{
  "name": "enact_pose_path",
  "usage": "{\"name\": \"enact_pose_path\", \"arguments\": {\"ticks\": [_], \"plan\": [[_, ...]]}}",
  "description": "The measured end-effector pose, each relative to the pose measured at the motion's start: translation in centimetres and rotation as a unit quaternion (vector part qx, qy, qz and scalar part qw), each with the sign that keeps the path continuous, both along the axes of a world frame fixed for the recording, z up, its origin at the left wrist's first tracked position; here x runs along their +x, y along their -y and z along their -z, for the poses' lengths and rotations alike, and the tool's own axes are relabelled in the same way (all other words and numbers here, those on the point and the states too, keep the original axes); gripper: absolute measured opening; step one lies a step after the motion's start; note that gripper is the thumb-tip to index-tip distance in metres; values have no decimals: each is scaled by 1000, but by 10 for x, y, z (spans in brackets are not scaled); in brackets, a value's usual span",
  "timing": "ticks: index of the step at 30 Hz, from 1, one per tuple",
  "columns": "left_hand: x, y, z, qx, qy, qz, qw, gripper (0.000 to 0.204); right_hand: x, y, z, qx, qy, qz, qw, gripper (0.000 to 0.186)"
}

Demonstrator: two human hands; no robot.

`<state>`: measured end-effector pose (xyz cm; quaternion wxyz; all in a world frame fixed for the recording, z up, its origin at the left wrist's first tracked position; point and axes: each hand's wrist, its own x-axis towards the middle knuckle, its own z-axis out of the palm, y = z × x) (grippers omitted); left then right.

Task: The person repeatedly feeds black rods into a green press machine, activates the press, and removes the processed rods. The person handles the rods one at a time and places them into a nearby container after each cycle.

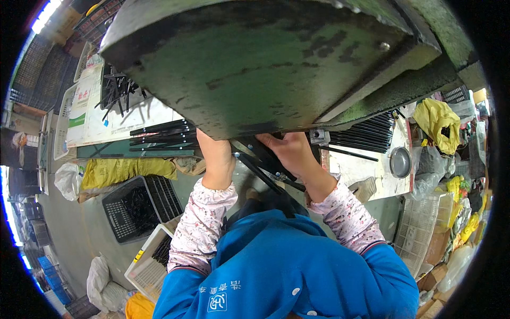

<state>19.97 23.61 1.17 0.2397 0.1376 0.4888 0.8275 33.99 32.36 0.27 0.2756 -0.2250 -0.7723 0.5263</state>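
Note:
A large green machine head (pixel 255 69) with worn paint fills the top middle and covers the work below it. My left hand (pixel 215 157) reaches under its lower edge, its fingers hidden. Opposite it, my right hand (pixel 292 153) is curled, thumb toward the left, on a frame of black tubes (pixel 260 171) with metal rivets. The frame slants down between my forearms toward my lap. Beside my right wrist sits a small metal block (pixel 320 137). Bundles of black rods lie on both sides, one left of my left hand (pixel 162 139), another at the right (pixel 366 133).
White-topped benches flank the machine; a round dark dish (pixel 400 162) and a grey glove (pixel 364 189) lie on the right one. Loose black parts (pixel 119 93) are heaped at far left. Low by my left stand a black crate (pixel 125 212) and a white basket (pixel 146 271). Yellow sacks (pixel 438 125) hang right.

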Motion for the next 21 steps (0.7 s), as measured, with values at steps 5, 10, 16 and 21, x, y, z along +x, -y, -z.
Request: {"name": "enact_pose_path", "arguments": {"ticks": [5,10,16,21], "plan": [[-1,1,6,-25,85,2,996,33,4,-12,25,171,93,-5,981,46],[-1,13,12,-32,91,10,995,30,-3,-6,9,129,18,-9,992,25],[12,28,-4,-19,101,-33,994,24,-19,-4,-31,-173,82,-6,982,12],[11,46,11,-3,47,-4,999,32,-12,-16,-48,-451,127,-20,883,11]]}}
